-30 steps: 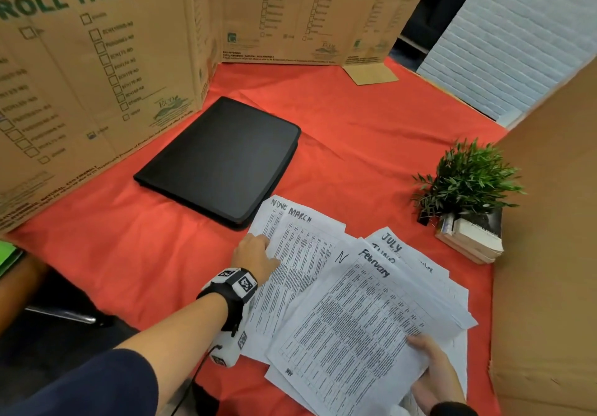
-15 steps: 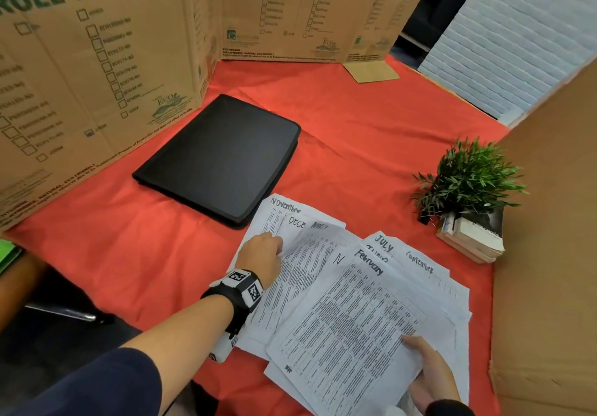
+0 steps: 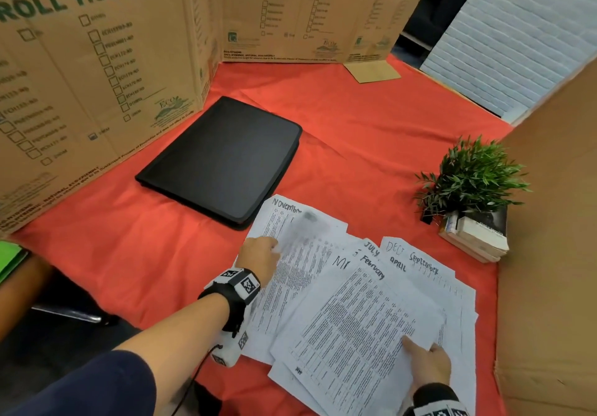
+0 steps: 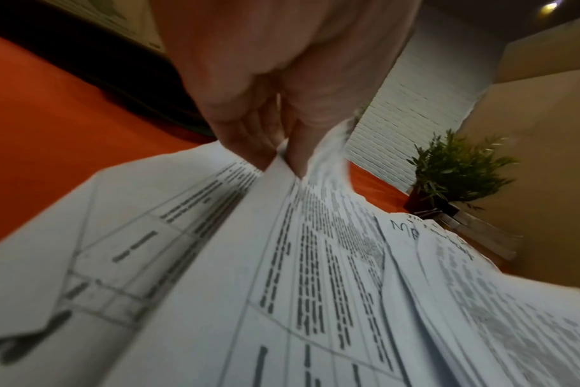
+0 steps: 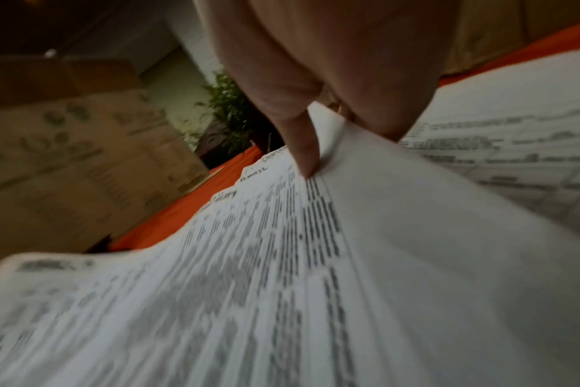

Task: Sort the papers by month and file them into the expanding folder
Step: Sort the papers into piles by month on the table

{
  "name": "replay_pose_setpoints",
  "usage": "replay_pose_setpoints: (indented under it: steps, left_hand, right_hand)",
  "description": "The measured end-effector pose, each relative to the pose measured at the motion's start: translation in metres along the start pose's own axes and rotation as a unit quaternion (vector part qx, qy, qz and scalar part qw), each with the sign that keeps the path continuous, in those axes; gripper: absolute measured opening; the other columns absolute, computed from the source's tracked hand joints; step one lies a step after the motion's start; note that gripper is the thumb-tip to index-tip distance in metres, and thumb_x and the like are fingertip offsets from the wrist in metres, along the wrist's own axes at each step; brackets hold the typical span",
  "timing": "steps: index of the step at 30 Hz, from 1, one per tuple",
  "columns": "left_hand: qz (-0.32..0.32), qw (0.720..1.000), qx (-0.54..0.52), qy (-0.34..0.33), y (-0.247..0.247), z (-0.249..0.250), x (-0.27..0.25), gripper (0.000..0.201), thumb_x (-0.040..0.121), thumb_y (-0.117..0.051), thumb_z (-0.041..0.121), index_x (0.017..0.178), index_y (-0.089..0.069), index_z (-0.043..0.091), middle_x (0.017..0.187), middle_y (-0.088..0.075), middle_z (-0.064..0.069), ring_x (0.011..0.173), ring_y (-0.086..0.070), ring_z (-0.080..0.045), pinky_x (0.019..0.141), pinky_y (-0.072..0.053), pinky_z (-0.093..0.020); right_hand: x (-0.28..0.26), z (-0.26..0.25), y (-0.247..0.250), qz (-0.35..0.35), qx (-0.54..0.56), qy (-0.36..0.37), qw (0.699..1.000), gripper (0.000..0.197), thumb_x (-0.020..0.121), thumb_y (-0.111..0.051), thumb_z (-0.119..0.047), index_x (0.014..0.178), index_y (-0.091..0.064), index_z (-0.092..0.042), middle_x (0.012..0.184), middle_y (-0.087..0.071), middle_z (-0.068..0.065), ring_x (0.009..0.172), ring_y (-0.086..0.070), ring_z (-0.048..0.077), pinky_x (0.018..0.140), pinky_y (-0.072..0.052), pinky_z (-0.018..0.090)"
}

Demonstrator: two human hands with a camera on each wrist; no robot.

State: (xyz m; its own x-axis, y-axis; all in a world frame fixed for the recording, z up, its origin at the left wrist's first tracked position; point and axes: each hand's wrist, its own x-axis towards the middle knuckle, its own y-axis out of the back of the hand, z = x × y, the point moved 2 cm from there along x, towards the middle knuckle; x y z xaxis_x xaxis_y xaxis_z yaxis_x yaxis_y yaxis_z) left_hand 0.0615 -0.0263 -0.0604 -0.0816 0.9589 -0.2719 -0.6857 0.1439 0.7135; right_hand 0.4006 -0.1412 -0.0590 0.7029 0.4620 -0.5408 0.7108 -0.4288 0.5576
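Note:
A closed black expanding folder [image 3: 223, 160] lies on the red cloth, beyond the papers. White printed sheets with handwritten months lie fanned at the near edge: November [image 3: 284, 212] far left, February [image 3: 355, 328] on top, July, Dec, April and September behind it. My left hand [image 3: 274, 247] pinches the edge of a blurred, lifted sheet [image 3: 307, 244] over the November sheet; the left wrist view shows the left hand [image 4: 283, 159] holding it between thumb and finger. My right hand [image 3: 416, 347] grips the fan's near right side, thumb [image 5: 310, 157] on top.
Cardboard walls [image 3: 97, 76] stand along the left and back, another [image 3: 549, 254] close on the right. A small potted plant [image 3: 471, 179] sits on stacked books [image 3: 475, 241] right of the papers. A green item [image 3: 9, 260] shows at the left edge.
My left hand drew back slightly and lifted the March sheet, uncovering the November heading. The fan under my right hand spread, and Dec, April and September headings now show.

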Motion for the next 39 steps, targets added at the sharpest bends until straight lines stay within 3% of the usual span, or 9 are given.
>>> replay_pose_setpoints:
  steps: [4, 11, 16, 21, 24, 27, 31, 35, 39]
  left_hand:
    - [0.050, 0.998, 0.014, 0.029, 0.015, -0.005, 0.004, 0.010, 0.088, -0.064, 0.015, 0.085, -0.054, 0.013, 0.081, -0.060, -0.007, 0.077, -0.056, -0.025, 0.063, -0.043, -0.030]
    - [0.037, 0.965, 0.257, -0.029, 0.022, 0.007, -0.004, 0.012, 0.094, -0.049, 0.005, 0.091, -0.050, 0.016, 0.092, -0.060, -0.003, 0.085, -0.063, -0.025, 0.060, -0.037, -0.030]
    - [0.031, 0.947, 0.312, -0.077, 0.018, 0.017, -0.008, 0.034, 0.088, -0.051, 0.000, 0.118, -0.050, 0.016, 0.114, -0.055, -0.003, 0.102, -0.056, -0.022, 0.065, -0.039, -0.029]
    - [0.080, 0.937, 0.289, -0.180, 0.013, 0.022, -0.013, 0.038, 0.053, -0.079, -0.003, 0.081, -0.061, 0.015, 0.085, -0.054, -0.004, 0.075, -0.054, -0.023, 0.050, -0.041, -0.030]
    - [0.058, 0.946, 0.230, -0.222, 0.005, 0.017, -0.011, 0.036, 0.057, -0.076, -0.001, 0.082, -0.058, 0.019, 0.088, -0.051, 0.000, 0.078, -0.050, -0.021, 0.063, -0.040, -0.032]
    - [-0.031, 0.970, 0.159, -0.183, 0.004, 0.014, -0.009, 0.016, 0.078, -0.063, 0.015, 0.091, -0.057, 0.022, 0.114, -0.049, 0.002, 0.104, -0.048, -0.019, 0.088, -0.042, -0.037]
    - [-0.052, 0.989, 0.086, -0.106, 0.001, 0.008, -0.004, 0.016, 0.087, -0.054, 0.026, 0.092, -0.069, 0.022, 0.123, -0.050, 0.002, 0.116, -0.048, -0.019, 0.097, -0.042, -0.039]
    - [0.021, 1.000, 0.015, -0.007, 0.000, 0.004, 0.006, 0.022, 0.095, -0.047, 0.015, 0.097, -0.069, 0.012, 0.111, -0.053, -0.005, 0.102, -0.055, -0.024, 0.084, -0.044, -0.031]
    - [0.039, 0.995, -0.028, 0.092, 0.002, 0.000, 0.014, 0.014, 0.087, -0.066, 0.015, 0.097, -0.057, 0.012, 0.100, -0.061, -0.006, 0.094, -0.058, -0.027, 0.079, -0.048, -0.034]
  right_hand:
    - [-0.002, -0.005, 0.000, 0.011, -0.052, 0.072, 0.996, 0.041, 0.091, -0.064, -0.020, 0.125, -0.059, 0.004, 0.126, -0.061, 0.019, 0.113, -0.057, 0.038, 0.103, -0.043, 0.049]
    - [-0.014, -0.013, 0.012, 0.084, -0.070, 0.134, 0.985, 0.037, 0.092, -0.061, -0.015, 0.125, -0.057, 0.002, 0.123, -0.061, 0.021, 0.114, -0.055, 0.039, 0.104, -0.040, 0.043]
    - [-0.012, -0.017, 0.022, 0.080, -0.024, 0.113, 0.990, 0.009, 0.086, -0.061, -0.004, 0.090, -0.060, 0.003, 0.083, -0.060, 0.020, 0.078, -0.052, 0.031, 0.075, -0.041, 0.035]
    - [-0.013, -0.018, 0.019, 0.030, 0.080, 0.052, 0.995, 0.015, 0.083, -0.061, 0.000, 0.098, -0.060, -0.002, 0.087, -0.058, 0.013, 0.078, -0.051, 0.028, 0.072, -0.041, 0.034]
    - [-0.015, -0.016, 0.012, -0.021, 0.114, 0.004, 0.993, 0.019, 0.085, -0.056, 0.003, 0.104, -0.056, 0.001, 0.082, -0.058, 0.011, 0.070, -0.053, 0.026, 0.061, -0.041, 0.031]
    - [-0.011, -0.008, 0.006, -0.044, 0.114, -0.024, 0.992, 0.023, 0.084, -0.054, 0.005, 0.107, -0.056, 0.004, 0.082, -0.060, 0.015, 0.071, -0.057, 0.030, 0.062, -0.044, 0.034]
    - [-0.012, -0.009, 0.005, -0.057, 0.115, -0.020, 0.992, 0.022, 0.085, -0.051, 0.007, 0.106, -0.055, 0.002, 0.080, -0.059, 0.012, 0.069, -0.054, 0.028, 0.060, -0.041, 0.032]
    - [-0.010, -0.009, 0.005, -0.059, 0.100, -0.020, 0.993, 0.019, 0.083, -0.053, 0.008, 0.102, -0.057, 0.004, 0.087, -0.060, 0.014, 0.072, -0.053, 0.027, 0.064, -0.041, 0.033]
    - [-0.006, -0.006, 0.004, -0.060, 0.086, -0.030, 0.994, 0.024, 0.080, -0.055, 0.008, 0.104, -0.059, 0.005, 0.088, -0.062, 0.015, 0.076, -0.056, 0.030, 0.077, -0.044, 0.040]
